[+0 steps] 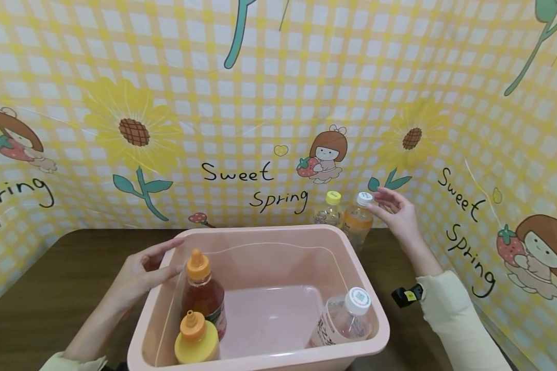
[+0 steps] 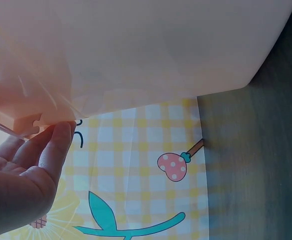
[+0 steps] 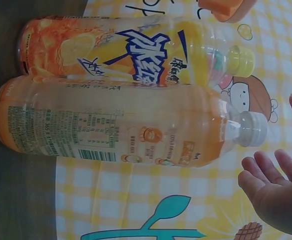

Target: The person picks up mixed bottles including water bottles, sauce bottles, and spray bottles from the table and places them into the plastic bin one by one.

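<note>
My left hand (image 1: pixel 136 281) holds the left rim of a pink plastic tub (image 1: pixel 264 237), its thumb lying over the edge. Beside the white cap of an orange-labelled drink bottle (image 3: pixel 111 122) is my right hand (image 1: pixel 396 214), fingers apart and nothing between them. That bottle stands upright behind the tub, next to a yellow-capped iced tea bottle (image 3: pixel 121 50). Inside the tub, at its left, are a dark syrup-like bottle (image 1: pixel 204 299) with an orange nozzle and a yellow squeeze bottle (image 1: pixel 197 342). A clear white-capped bottle (image 1: pixel 339 322) leans in the right front corner.
A dark wooden table (image 1: pixel 42 278) carries the tub. Yellow checked cloth (image 1: pixel 260 103) with flowers and cartoon figures hangs behind and along both sides. A small black device (image 1: pixel 406 296) shows at the right sleeve.
</note>
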`<state>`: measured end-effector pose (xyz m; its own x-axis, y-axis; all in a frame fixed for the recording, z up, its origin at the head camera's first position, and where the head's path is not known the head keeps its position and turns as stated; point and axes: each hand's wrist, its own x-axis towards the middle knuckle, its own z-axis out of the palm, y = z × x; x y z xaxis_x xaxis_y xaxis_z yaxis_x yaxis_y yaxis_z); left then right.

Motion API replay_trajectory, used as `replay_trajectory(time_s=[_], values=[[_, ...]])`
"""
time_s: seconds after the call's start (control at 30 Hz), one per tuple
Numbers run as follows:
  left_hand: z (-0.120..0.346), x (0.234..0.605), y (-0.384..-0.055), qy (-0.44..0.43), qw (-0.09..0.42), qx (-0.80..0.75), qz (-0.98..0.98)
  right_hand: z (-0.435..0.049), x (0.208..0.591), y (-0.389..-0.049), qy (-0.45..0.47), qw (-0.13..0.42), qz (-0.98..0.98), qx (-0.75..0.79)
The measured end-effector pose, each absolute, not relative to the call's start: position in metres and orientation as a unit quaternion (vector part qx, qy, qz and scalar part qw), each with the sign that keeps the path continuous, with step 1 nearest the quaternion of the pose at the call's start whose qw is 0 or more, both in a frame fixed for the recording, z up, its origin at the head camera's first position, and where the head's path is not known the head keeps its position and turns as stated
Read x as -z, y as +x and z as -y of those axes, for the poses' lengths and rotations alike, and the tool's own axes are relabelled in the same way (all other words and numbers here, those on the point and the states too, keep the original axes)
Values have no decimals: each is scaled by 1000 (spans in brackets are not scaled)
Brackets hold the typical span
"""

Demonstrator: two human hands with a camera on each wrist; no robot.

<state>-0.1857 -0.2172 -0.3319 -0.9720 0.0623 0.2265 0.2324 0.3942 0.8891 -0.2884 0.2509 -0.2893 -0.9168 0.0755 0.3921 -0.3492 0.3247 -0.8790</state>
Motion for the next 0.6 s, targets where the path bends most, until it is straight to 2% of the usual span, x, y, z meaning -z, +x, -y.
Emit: replay_trajectory(time_s=[0.6], values=[[216,332,-183,-95,77,537,835,-251,293,-308,60,156,825,-540]])
